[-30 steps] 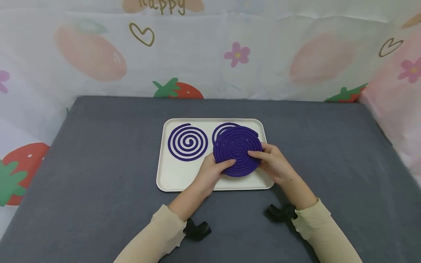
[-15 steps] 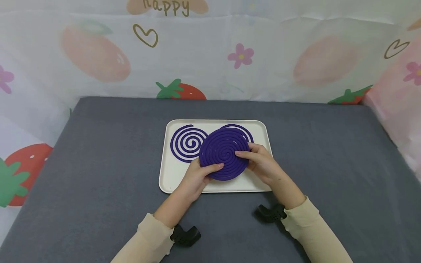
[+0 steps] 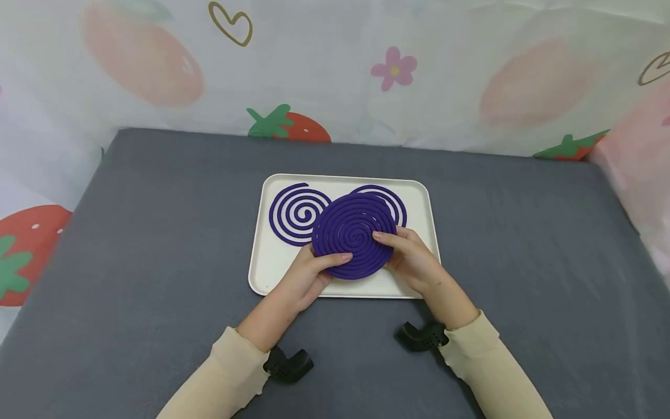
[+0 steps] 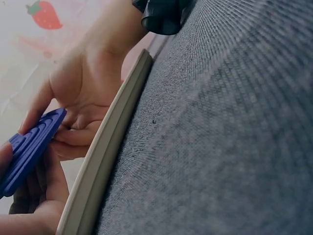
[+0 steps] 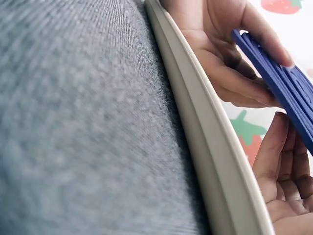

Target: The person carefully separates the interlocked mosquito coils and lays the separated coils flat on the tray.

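A tightly wound, dark purple mosquito coil disc (image 3: 356, 238) is held by both hands, its spiral face turned up toward the head camera. My left hand (image 3: 303, 276) grips its lower left rim, thumb on the face and fingers underneath. On the right rim, my right hand (image 3: 419, 265) pinches it with the thumb near the centre. Both wrist views show the disc tilted, raised above the tray's rim. Two looser single coils lie on the cream tray (image 3: 272, 270): a left coil (image 3: 305, 216), slightly overlapped by the disc, and a right coil (image 3: 403, 210), mostly hidden behind it.
The tray rests on a table with a dark grey cloth (image 3: 173, 244). A white curtain printed with fruit and flowers (image 3: 324, 70) rises behind the table. Black wrist cameras, left (image 3: 288, 365) and right (image 3: 421, 336), hang under the sleeves.
Both hands have carried the disc left, uncovering more of the right coil and overlapping the left one's edge. In the last half second the grip stays the same while the head view shifts.
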Demonstrator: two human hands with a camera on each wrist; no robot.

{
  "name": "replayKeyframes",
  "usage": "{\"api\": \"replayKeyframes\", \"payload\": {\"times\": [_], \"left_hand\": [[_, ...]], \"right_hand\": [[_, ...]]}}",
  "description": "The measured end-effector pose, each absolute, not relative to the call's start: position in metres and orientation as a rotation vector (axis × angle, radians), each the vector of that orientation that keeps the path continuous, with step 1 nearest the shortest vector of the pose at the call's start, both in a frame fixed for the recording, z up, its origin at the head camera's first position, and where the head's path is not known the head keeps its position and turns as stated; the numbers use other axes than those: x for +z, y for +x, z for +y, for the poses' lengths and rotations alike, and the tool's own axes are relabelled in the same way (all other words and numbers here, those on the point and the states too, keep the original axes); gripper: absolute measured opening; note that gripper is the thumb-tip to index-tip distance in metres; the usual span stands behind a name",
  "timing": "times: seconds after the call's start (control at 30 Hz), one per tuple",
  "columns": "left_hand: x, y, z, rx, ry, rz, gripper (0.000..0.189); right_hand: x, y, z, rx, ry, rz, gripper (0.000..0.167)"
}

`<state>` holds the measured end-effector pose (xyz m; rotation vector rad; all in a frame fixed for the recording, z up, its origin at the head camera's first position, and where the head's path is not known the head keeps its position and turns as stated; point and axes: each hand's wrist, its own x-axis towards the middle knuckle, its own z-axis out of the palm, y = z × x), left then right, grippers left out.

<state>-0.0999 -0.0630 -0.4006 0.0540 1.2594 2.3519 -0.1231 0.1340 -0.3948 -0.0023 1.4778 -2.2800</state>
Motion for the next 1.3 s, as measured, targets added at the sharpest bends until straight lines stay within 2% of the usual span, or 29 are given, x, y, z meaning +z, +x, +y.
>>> {"api": "replayKeyframes", "payload": {"times": [0.3, 0.6, 1.3], "left_hand": [[-0.402, -0.102, -0.061, 2.337, 0.035, 1.296, 0.057], [-0.401, -0.098, -0.062, 2.299, 0.05, 1.405, 0.059], [-0.398, -0.098, -0.062, 2.334, 0.033, 1.422, 0.053]], "right_hand": [[-0.4, -0.123, 0.132, -2.317, 0.041, 1.43, 0.025], [-0.398, -0.116, 0.127, -2.253, -0.051, 1.546, 0.025], [-0.396, -0.118, 0.125, -2.195, -0.032, 1.61, 0.022]]}}
